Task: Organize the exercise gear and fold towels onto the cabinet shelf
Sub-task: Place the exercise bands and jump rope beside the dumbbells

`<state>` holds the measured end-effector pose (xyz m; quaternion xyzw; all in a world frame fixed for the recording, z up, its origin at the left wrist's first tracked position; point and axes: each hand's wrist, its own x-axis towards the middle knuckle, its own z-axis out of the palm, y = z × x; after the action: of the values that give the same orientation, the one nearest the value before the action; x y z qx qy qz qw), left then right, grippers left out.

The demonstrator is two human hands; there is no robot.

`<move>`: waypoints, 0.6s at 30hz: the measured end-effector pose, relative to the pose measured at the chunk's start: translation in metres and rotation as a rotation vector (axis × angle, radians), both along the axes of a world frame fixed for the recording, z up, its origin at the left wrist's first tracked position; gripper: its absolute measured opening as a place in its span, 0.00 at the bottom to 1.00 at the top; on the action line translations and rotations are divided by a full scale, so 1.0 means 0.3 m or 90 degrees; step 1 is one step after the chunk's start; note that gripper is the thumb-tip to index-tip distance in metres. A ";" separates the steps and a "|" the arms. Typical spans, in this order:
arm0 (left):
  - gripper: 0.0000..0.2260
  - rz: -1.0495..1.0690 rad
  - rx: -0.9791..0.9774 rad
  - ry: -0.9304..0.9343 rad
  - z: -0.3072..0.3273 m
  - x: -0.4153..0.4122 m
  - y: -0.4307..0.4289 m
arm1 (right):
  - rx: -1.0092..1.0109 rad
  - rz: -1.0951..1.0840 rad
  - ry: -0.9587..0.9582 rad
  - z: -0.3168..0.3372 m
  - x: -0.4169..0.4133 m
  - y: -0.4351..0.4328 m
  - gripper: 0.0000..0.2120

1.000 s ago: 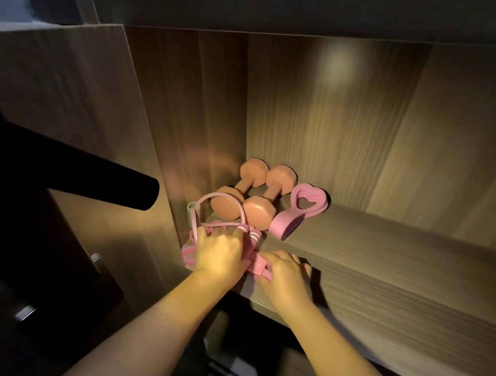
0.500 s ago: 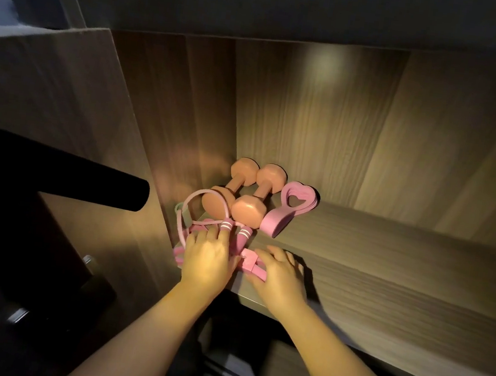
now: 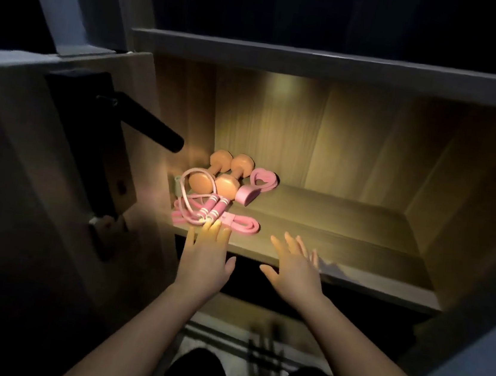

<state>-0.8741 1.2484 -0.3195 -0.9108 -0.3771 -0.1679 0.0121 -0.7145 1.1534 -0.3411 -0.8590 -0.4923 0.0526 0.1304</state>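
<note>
We held both hands flat and spread at the front lip of the cabinet shelf, fingers fully splayed and gripping nothing. Our left hand hung at about seven o'clock of the shelf, its fingertips just short of the jump rope; our right hand was at six o'clock, well clear of the gear. The rope lay coiled at the shelf's nine o'clock front corner, with the two dumbbells behind it toward eleven and the pink heart-shaped grip ring leaning beside them. No towels showed. We judged the risk lay in the rope: its loops sat near the edge, and a careless brush could drag them off.
</note>
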 end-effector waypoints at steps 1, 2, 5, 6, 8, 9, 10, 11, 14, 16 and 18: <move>0.26 -0.002 -0.005 0.013 -0.009 -0.009 -0.043 | -0.004 -0.009 -0.003 0.001 -0.019 -0.040 0.33; 0.27 -0.005 -0.002 0.028 -0.021 -0.014 -0.076 | -0.003 -0.015 -0.005 0.004 -0.032 -0.070 0.33; 0.29 -0.007 -0.005 0.067 -0.038 -0.006 -0.127 | -0.002 -0.025 -0.029 0.020 -0.033 -0.104 0.33; 0.29 -0.004 -0.018 0.076 -0.042 0.001 -0.128 | -0.009 -0.028 -0.041 0.024 -0.023 -0.104 0.33; 0.30 0.007 -0.048 0.091 -0.052 0.025 -0.113 | -0.035 -0.036 -0.049 0.021 0.008 -0.091 0.32; 0.30 0.013 -0.061 0.099 -0.057 0.043 -0.097 | -0.049 -0.034 -0.047 0.016 0.029 -0.080 0.32; 0.30 0.016 -0.071 0.111 -0.061 0.066 -0.077 | -0.062 -0.030 -0.046 0.011 0.054 -0.067 0.32; 0.30 0.014 -0.080 0.126 -0.062 0.093 -0.055 | -0.073 -0.023 -0.045 0.007 0.082 -0.054 0.33; 0.30 -0.005 -0.136 0.197 -0.042 0.165 -0.005 | -0.120 -0.007 -0.021 0.027 0.158 -0.031 0.33; 0.30 -0.012 -0.190 0.245 0.010 0.194 -0.005 | -0.157 -0.012 0.012 0.084 0.183 -0.043 0.34; 0.29 -0.025 -0.226 0.269 0.097 0.205 -0.030 | -0.187 -0.014 0.044 0.168 0.178 -0.074 0.34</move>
<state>-0.8126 1.2395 -0.2904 -0.9206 -0.3718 0.0944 -0.0723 -0.6610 1.1313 -0.2906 -0.8718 -0.4652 0.1523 0.0209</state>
